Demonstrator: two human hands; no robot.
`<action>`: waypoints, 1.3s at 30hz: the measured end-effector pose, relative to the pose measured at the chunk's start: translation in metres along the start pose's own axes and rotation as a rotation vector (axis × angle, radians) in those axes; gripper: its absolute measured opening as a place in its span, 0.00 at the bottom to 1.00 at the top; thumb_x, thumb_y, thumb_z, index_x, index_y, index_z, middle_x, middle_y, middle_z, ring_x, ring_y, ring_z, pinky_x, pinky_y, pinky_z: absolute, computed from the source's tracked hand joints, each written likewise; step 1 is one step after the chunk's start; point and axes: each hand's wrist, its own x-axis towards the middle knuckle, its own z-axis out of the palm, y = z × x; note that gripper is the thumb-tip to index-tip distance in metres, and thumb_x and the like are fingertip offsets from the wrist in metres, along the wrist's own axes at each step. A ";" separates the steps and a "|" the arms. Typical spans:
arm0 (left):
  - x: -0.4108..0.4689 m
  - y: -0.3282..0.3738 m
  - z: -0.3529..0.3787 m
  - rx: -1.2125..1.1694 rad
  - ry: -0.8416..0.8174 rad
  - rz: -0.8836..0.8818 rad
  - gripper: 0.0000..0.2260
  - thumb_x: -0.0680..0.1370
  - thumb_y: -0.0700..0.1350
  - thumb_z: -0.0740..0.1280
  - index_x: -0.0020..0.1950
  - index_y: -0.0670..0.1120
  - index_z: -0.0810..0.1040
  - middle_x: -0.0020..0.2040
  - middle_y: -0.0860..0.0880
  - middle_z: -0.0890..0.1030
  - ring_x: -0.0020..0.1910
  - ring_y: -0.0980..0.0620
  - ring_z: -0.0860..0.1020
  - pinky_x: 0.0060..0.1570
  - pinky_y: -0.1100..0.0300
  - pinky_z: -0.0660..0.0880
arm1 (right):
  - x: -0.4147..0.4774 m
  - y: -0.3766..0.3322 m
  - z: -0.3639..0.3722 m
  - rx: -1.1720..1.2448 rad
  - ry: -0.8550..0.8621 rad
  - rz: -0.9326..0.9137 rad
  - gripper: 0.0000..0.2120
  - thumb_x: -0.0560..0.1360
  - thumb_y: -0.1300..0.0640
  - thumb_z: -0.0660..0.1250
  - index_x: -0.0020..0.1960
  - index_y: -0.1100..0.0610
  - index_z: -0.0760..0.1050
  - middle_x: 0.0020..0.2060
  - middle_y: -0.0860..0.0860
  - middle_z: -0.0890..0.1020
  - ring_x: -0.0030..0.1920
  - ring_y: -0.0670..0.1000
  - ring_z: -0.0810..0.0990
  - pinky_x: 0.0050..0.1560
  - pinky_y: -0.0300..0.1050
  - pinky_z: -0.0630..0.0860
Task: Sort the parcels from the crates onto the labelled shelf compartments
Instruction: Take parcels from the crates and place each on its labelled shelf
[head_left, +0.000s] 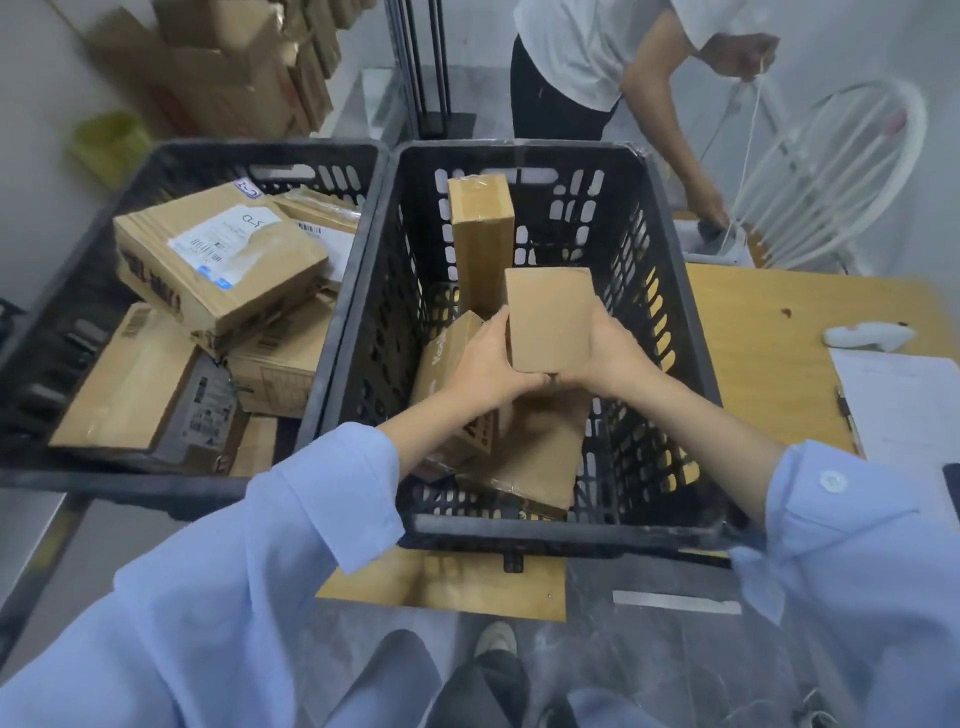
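Both my hands hold a small plain cardboard parcel upright over the right black crate. My left hand grips its left side and my right hand grips its right side and bottom. Below it in that crate lie a printed box and a flat brown parcel, and a tall narrow box stands against the far wall. The left black crate holds several parcels, the top one bearing a white label. No shelf is in view.
A person in a white shirt stands beyond the crates, handling a cord by a white chair. A wooden table on the right carries a white device and a clipboard with paper. Stacked cartons stand at back left.
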 end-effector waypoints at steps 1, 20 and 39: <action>-0.002 0.004 -0.007 -0.011 0.031 0.000 0.39 0.66 0.49 0.79 0.73 0.47 0.65 0.66 0.48 0.76 0.62 0.53 0.73 0.62 0.52 0.73 | -0.002 -0.007 -0.005 0.012 0.001 -0.033 0.54 0.55 0.43 0.81 0.72 0.51 0.56 0.60 0.53 0.74 0.59 0.54 0.76 0.55 0.53 0.77; -0.233 0.069 -0.149 -0.092 0.804 -0.152 0.38 0.74 0.57 0.73 0.79 0.52 0.58 0.64 0.50 0.64 0.63 0.51 0.70 0.65 0.52 0.71 | -0.141 -0.196 -0.005 0.369 -0.199 -0.632 0.40 0.72 0.41 0.72 0.76 0.54 0.58 0.68 0.51 0.69 0.67 0.51 0.70 0.63 0.46 0.72; -0.558 0.069 -0.115 -0.141 1.414 -0.479 0.27 0.73 0.49 0.76 0.66 0.47 0.66 0.64 0.54 0.72 0.61 0.54 0.73 0.48 0.70 0.69 | -0.360 -0.286 0.129 0.472 -0.792 -1.001 0.27 0.75 0.50 0.71 0.69 0.54 0.63 0.58 0.46 0.72 0.57 0.47 0.74 0.60 0.47 0.75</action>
